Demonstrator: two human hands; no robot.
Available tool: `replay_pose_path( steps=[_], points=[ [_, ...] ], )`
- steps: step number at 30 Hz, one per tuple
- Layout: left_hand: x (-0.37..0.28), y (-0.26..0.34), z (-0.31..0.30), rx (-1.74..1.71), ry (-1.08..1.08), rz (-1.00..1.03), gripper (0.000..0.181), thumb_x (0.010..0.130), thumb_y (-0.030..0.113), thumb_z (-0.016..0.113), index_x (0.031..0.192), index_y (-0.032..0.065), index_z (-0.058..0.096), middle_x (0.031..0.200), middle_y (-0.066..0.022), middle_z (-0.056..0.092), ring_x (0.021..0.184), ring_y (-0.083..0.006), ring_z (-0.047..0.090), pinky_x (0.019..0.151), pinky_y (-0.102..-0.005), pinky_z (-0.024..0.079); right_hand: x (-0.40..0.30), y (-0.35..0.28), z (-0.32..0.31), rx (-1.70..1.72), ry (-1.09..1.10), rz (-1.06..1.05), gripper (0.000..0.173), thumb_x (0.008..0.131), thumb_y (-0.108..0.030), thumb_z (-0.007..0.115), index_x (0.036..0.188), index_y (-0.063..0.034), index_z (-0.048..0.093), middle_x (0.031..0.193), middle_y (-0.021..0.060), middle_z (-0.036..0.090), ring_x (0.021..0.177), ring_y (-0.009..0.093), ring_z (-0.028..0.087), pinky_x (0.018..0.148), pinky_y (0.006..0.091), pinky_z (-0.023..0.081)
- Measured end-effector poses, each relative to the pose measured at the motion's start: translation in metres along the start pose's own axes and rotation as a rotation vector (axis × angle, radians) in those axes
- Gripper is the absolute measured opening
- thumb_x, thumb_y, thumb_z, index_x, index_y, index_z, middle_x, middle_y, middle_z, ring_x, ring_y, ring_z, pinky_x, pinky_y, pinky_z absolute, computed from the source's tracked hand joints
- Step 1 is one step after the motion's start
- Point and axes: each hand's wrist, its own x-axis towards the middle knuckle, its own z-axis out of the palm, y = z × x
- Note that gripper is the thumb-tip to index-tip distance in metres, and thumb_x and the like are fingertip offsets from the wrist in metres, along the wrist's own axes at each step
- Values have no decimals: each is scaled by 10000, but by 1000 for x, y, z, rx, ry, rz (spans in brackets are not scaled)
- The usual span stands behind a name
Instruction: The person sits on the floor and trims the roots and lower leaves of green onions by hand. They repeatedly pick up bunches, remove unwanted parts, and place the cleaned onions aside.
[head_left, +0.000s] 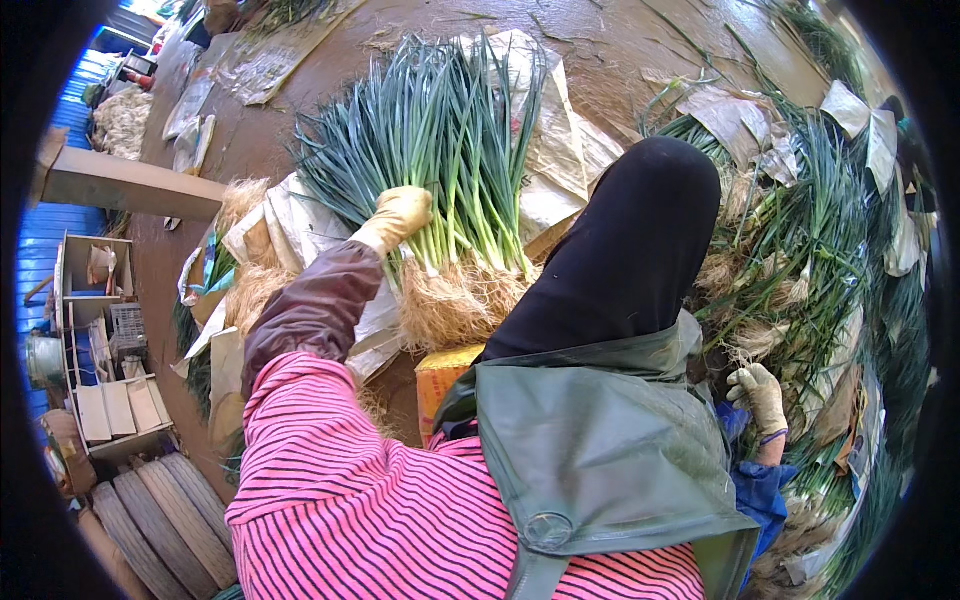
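My left hand (401, 216), in a cream glove, is closed on the lower stalks at the left side of a bundle of green onions (450, 135). Their dark leaves fan out away from me and their tan, stringy roots (457, 304) point towards me. The bundle lies on pale sacking (555, 150) beside my black-trousered knee (637, 202). Over on the right, what appears to be my right hand (757, 397), in a cream glove under a blue sleeve, is next to onion roots. Its fingers are bent, and whether they hold anything is unclear. My green apron (600, 435) covers part of that sleeve.
More green onions (810, 217) lie heaped on my right, partly under white sheeting (727, 120). A yellow box (442, 382) stands by my lap. To the left are a beam (135, 180), shelving (97, 304) and tyres (161, 521). Brown floor (420, 19) stretches ahead.
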Motion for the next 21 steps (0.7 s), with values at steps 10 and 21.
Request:
replay_pose_path(
  steps=[10, 21],
  points=[
    [-20, -1, 16, 3, 198, 45, 221, 791, 321, 655, 890, 124, 645, 841, -102, 662, 808, -277, 652, 679, -386, 496, 8, 11, 0, -49, -10, -39, 185, 887, -210, 544, 841, -34, 581, 726, 70, 643, 555, 142, 590, 533, 263, 465],
    [-14, 17, 11, 145, 103, -113, 343, 753, 399, 698, 850, 75, 643, 789, -107, 673, 781, -266, 671, 640, -393, 512, 10, 22, -1, 34, -62, 58, 178, 920, -197, 514, 884, -33, 573, 730, 51, 628, 553, 133, 585, 516, 255, 452]
  ],
)
